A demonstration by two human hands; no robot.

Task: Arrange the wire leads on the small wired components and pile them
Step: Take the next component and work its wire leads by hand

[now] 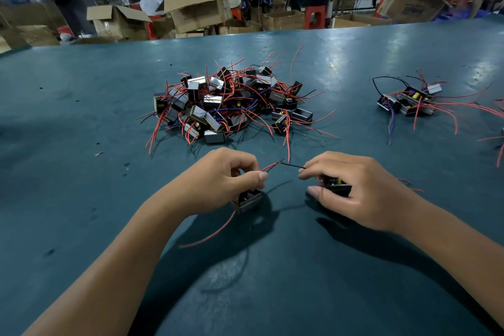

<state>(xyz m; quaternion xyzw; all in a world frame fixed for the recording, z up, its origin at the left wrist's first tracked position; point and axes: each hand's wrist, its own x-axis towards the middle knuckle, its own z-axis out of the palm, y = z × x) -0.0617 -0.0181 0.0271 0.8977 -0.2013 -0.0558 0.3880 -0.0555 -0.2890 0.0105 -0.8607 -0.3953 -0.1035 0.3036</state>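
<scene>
My left hand [221, 180] grips a small black boxy component [249, 202] on the green table and pinches its short red lead [268, 167]; a long red wire [215, 232] trails from it toward me. My right hand [351, 185] grips a second component [336, 185] and pinches its thin black lead [293, 165]. The two lead tips meet between my hands. Beyond them lies a large tangled heap of components [229, 103] with red, black and blue wires. A smaller group of components [409, 101] lies at the right.
The green table [81, 144] stretches wide around both piles. More red wires [499, 142] poke in at the right edge. Behind the far table edge stand open cardboard boxes [196, 8], red stools [315, 16] and several people at benches.
</scene>
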